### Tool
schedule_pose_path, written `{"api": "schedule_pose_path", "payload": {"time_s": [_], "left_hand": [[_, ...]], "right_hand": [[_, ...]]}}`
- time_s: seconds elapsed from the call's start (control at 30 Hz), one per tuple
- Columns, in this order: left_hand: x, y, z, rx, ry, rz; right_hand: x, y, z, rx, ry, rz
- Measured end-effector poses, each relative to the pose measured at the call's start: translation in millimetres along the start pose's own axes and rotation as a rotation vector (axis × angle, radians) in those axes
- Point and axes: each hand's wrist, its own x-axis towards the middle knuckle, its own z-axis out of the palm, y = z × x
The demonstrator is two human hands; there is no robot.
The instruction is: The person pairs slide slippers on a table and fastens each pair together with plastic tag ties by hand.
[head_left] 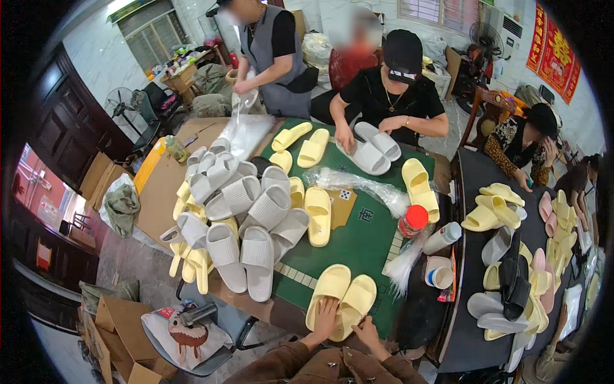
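Observation:
A pair of pale yellow slippers lies side by side at the near edge of the green mat (300, 259), toes pointing away from me. My left hand (327, 317) rests on the insole of the left slipper (332, 285), its fingers stretched toward the strap. Beside the heel of the right slipper (359, 294), my right hand (369, 337) grips the edge; some of its fingers are hidden. To the left rises a heap of grey slippers (259, 253) mixed with yellow ones. A single yellow slipper (318, 216) lies just beyond my pair.
Across the table a person in a black cap handles grey slippers (371, 150). Another stands holding clear plastic (245, 102). Plastic bags (358, 185), a red-lidded jar (414, 219) and a white bottle (442, 237) lie mid-right. A dark table (470, 256) holds more slippers.

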Motion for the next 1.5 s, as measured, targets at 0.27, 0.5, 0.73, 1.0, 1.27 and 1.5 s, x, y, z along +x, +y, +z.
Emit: {"api": "schedule_pose_path", "payload": {"time_s": [0.27, 0.5, 0.73, 1.0, 1.27, 1.5], "left_hand": [[-3.9, 19.6, -25.7, -0.268, 0.014, 0.059], [-2.8, 21.0, -33.1, -0.337, -0.012, 0.088], [-0.2, 22.1, -28.9, -0.032, 0.066, 0.164], [7.6, 16.7, -12.2, -0.094, 0.150, 0.080], [15.4, 3.8, -33.1, -0.286, 0.137, -0.119], [23.6, -1.9, -100.5, -0.423, 0.573, -0.268]], "right_hand": [[3.7, 15.1, 1.2, 0.076, -0.060, 0.019], [2.3, 6.8, -3.3, 0.101, -0.098, 0.048], [2.0, 8.1, -1.9, 0.124, -0.103, -0.019], [-2.7, 30.3, 2.0, 0.177, -0.069, -0.149], [-19.2, 54.9, -9.3, 0.400, -0.087, -0.029], [-27.5, 63.4, -13.1, 0.606, -0.028, -0.007]]}}
